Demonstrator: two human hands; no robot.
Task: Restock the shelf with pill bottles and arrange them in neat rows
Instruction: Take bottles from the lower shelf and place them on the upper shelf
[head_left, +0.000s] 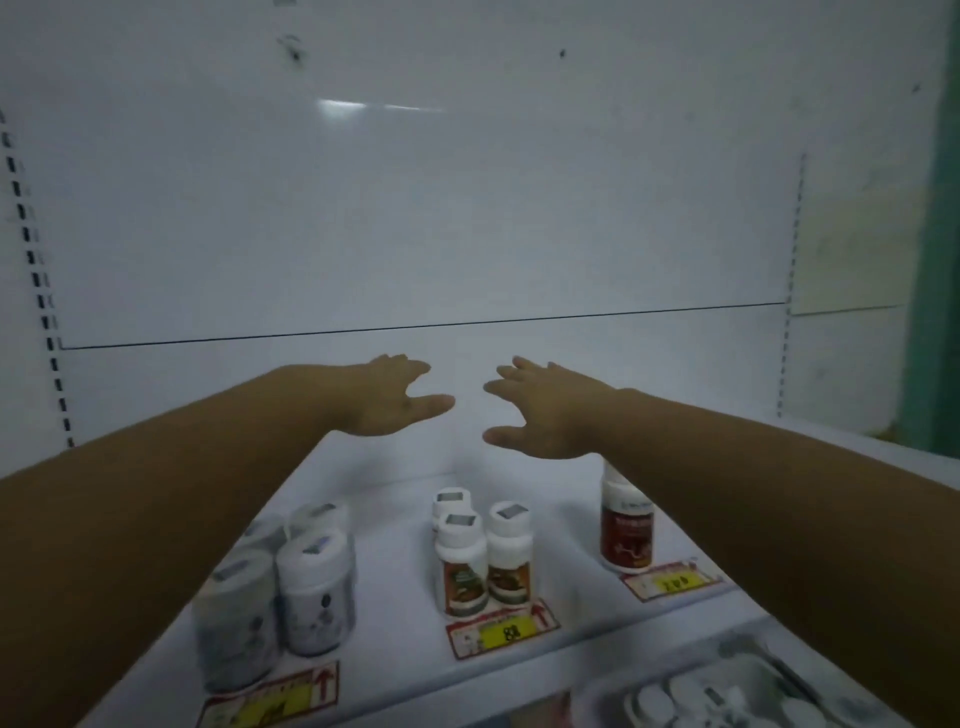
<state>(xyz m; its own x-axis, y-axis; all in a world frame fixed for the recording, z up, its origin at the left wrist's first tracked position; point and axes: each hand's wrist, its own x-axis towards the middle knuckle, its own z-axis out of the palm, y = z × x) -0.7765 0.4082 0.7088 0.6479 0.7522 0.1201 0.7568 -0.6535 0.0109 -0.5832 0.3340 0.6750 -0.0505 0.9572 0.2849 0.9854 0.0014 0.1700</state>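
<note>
Both arms reach deep over a white shelf (405, 519). My left hand (395, 400) and my right hand (540, 415) hover palm down above its back part, fingers spread, holding nothing, a small gap between them. Below my left forearm stands a cluster of grey-white pill bottles (311, 587). In the middle are three white-capped bottles with orange labels (483, 556), two in front and one behind. A dark red labelled bottle (626, 530) stands at the right, partly hidden by my right forearm.
Yellow and red price tags (501, 631) line the shelf's front edge. A tray with several white bottles (717, 696) sits below at the bottom right. The white back panel (415, 208) rises behind, with slotted uprights at both sides and a green wall at far right.
</note>
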